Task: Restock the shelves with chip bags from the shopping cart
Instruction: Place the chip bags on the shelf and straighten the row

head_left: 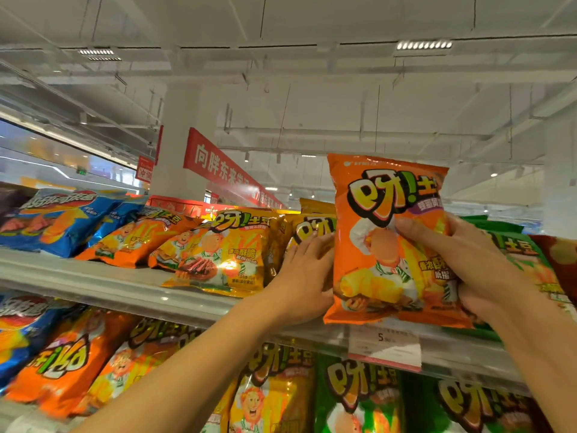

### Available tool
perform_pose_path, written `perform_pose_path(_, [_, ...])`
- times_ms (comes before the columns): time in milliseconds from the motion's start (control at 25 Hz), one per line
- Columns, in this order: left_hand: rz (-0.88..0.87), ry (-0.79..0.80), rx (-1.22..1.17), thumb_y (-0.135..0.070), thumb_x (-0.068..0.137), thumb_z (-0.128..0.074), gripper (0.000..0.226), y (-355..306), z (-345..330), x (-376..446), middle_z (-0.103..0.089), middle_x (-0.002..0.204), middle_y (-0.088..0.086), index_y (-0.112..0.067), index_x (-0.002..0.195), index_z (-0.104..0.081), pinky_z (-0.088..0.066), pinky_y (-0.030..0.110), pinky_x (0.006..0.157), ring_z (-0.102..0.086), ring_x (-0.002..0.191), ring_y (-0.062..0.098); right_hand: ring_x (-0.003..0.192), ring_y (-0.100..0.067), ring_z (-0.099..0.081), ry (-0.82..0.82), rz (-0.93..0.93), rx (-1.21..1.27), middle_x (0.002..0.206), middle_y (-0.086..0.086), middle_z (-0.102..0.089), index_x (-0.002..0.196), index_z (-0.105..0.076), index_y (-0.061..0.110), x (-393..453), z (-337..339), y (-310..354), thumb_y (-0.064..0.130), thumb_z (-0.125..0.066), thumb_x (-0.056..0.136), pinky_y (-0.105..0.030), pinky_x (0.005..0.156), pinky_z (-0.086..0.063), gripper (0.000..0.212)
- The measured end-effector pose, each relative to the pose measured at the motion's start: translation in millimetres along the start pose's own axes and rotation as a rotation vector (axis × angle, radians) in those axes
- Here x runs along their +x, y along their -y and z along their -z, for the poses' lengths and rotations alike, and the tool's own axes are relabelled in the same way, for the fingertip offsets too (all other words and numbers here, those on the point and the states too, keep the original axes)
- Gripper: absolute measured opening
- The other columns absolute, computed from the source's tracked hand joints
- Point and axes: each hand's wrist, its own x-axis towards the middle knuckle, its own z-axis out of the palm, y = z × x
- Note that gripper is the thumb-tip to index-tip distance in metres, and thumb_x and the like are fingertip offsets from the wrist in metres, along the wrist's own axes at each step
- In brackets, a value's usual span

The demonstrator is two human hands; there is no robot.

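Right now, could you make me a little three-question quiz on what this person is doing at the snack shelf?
1. True or false: the orange chip bag already lies flat on the top shelf.
2. Which hand grips the orange chip bag with thumb across its front? A) left hand B) right hand
3. What colour are the bags at the far left of the top shelf?

Key: 1 false, it is held upright in front of the shelf. 2 B. 3 blue.

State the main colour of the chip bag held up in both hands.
Orange: the chip bag, seen in the head view, has yellow lettering outlined in black.
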Motion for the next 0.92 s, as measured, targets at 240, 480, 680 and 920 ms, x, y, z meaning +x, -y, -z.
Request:
perform_pose_path(240, [0.003,-0.356,0.079,-0.062,0.096,-0.037,0.064,71.9,30.5,-88.6,-0.031,0.16,-0.003,-0.033,0.153,-0.037,-0.011,0.042,0.124,-0.011,0.154,0.02,0.089,-0.03,-0.077,0.093,0.008,0.031,0.102,-0.009,-0.079,0.116,-0.069,0.023,15.6,-81.4,10.7,0.041,-0.084,0.065,-0.043,0.068,-0.064,0.056])
perform_pose_path(480, [0.222,-0.333,0.151,-0.059,0.097,-0.031,0.07,227.6,79.6,-178.1,-0.054,0.142,0.009,-0.014,0.147,-0.05,-0.035,0.046,0.114,-0.045,0.136,0.029,0.092,-0.027,-0.077,0.085,0.019,0.06,0.104,-0.009,-0.078,0.12,-0.068,0.017,44.0,-215.2,12.1,0.038,-0.083,0.071,-0.037,0.068,-0.063,0.056])
perform_pose_path(680, [0.182,-0.188,0.156,-0.05,0.103,-0.045,0.052,321.0,95.8,-218.6,-0.06,0.128,0.006,-0.015,0.139,-0.057,-0.04,0.041,0.105,-0.053,0.121,0.028,0.093,-0.022,-0.076,-0.051,0.014,-0.039,0.12,-0.007,-0.071,0.144,-0.045,0.014,80.3,-328.1,-8.6,0.042,-0.088,0.071,-0.04,0.076,-0.064,0.088])
perform_pose_path(920, [0.139,-0.381,0.115,-0.053,0.099,-0.039,0.042,332.2,80.1,-211.3,-0.056,0.1,-0.002,-0.02,0.109,-0.062,-0.037,0.039,0.092,-0.052,0.099,0.024,0.122,-0.026,-0.06,-0.238,0.034,-0.201,0.143,-0.006,-0.052,0.157,-0.01,0.023,120.6,-412.6,-40.1,0.033,-0.079,0.084,-0.046,0.101,-0.052,0.101])
